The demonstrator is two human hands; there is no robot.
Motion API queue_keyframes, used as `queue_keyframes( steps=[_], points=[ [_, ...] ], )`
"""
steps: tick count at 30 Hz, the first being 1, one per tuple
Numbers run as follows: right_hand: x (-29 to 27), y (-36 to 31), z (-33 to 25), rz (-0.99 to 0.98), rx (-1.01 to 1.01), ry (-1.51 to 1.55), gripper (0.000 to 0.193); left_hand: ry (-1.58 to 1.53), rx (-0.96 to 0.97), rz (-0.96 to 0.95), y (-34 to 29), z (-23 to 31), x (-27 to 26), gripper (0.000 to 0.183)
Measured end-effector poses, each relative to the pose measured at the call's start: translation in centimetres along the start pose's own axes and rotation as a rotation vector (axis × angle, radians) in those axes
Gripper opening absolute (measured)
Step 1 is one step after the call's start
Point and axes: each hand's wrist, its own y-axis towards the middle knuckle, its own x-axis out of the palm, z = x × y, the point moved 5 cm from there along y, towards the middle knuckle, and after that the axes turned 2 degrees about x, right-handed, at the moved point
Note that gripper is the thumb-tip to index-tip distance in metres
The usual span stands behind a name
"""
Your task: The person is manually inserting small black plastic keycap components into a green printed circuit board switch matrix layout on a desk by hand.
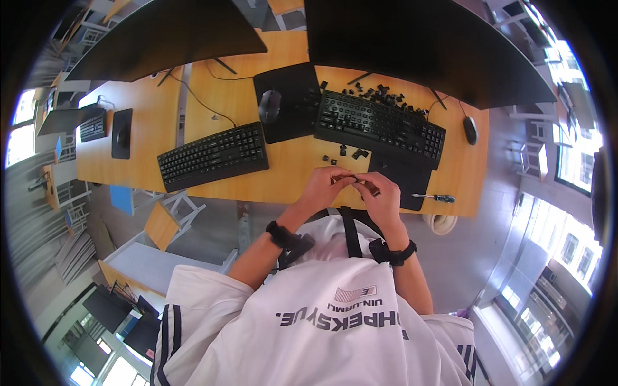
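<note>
Over the desk's front edge, my left hand [327, 188] and my right hand [382, 198] meet, fingertips pinched together. Between them is a small dark piece, by its size and colour a keycap [355, 179], mostly covered by the fingers. Just beyond the hands, a few loose black keycaps [358, 154] lie on the wood. Farther back stands a black keyboard [380, 125], partly resting on a dark mouse pad [399, 183]. Many more loose keycaps [388, 95] are heaped behind it. A screwdriver [441, 198] lies on the desk to the right of my right hand.
Two large monitors [425, 45] rise at the back. A second keyboard [212, 156] sits on the left. One mouse [270, 106] rests on another pad [290, 83], and a second mouse [471, 130] is near the right edge. A wooden chair seat [164, 225] stands left below the desk.
</note>
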Motion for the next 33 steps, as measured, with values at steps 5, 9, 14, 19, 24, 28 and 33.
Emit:
queue_keyframes(
  steps=[5,9,14,19,24,28,33],
  points=[
    [0.4,2.1,6.5,0.081,0.310,0.187,0.016,0.034,-0.130,0.033,3.6,-2.8,2.4,0.016],
    [-0.1,6.1,8.9,0.087,0.214,-0.061,0.016,0.013,-0.254,0.092,7.6,-4.5,3.5,0.014],
    [-0.2,11.6,10.2,0.132,-0.047,-0.234,0.014,0.056,-0.022,0.319,11.6,-9.7,4.4,0.011],
    [-0.4,14.0,13.1,0.083,-0.104,-0.335,0.012,0.375,-0.034,0.337,13.8,-7.6,4.0,0.009],
    [0.1,14.7,13.2,0.047,-0.167,-0.363,0.010,0.637,0.033,0.323,14.8,-8.4,4.3,0.013],
    [0.0,15.0,13.4,0.027,-0.099,-0.357,0.008,0.709,0.081,0.426,15.4,-7.6,4.9,0.018],
    [-0.1,15.4,14.0,-0.027,0.152,-0.314,0.008,0.669,0.053,0.480,15.6,-7.5,5.0,0.021]
  ],
)
